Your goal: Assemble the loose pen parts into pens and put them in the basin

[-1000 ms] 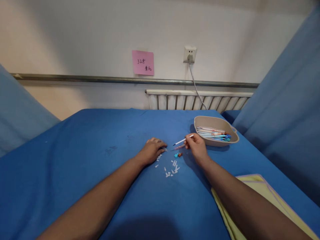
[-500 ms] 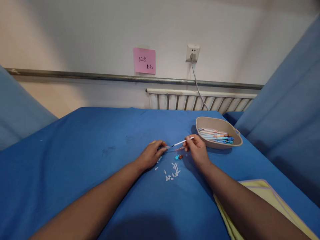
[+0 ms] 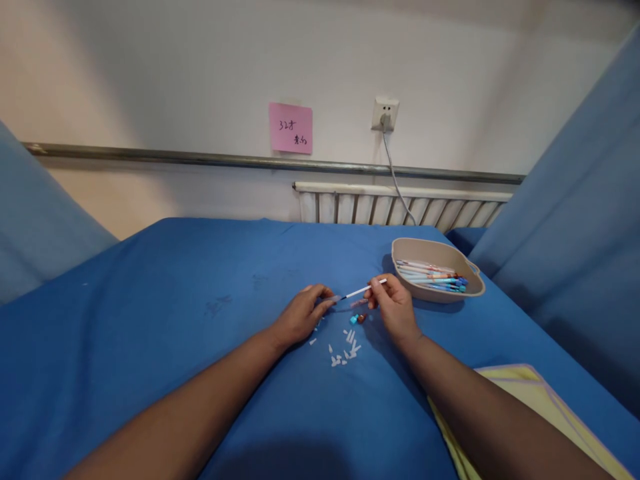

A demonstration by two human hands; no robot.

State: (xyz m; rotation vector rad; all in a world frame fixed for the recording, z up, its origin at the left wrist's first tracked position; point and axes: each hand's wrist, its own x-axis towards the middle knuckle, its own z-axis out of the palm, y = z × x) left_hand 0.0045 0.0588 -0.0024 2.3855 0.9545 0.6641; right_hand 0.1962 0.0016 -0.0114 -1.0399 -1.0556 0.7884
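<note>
My left hand point(image 3: 306, 312) is closed, its thumb and fingers pinching a small translucent piece that looks like part of a pen barrel point(image 3: 337, 299). Between thumb and fingers my right hand point(image 3: 393, 305) grips a thin white pen refill point(image 3: 361, 291), slanting down to the left. The refill's dark tip meets or nearly meets the translucent piece; contact cannot be made out. A pinkish patterned tube point(image 3: 358, 303) shows beside the right fingers, partly hidden by them. Just below lie a turquoise piece point(image 3: 355, 319) and a brown piece point(image 3: 361, 319). Several small white cone-shaped pieces point(image 3: 346, 355) are scattered nearer me.
A beige basket point(image 3: 440, 245) holding several pens point(image 3: 433, 274) stands to the right on the blue sheet point(image 3: 150, 320). A yellow cloth point(image 3: 520, 383) lies under my right forearm. Behind are a radiator point(image 3: 380, 201), a rail point(image 3: 210, 159) and a plugged-in cord point(image 3: 394, 175); blue curtains point(image 3: 575, 200) hang at both sides.
The whole view has shifted slightly, so things sit a little lower. The refill's dark tip is slightly closer to the left fingers. Both hands keep their grips.
</note>
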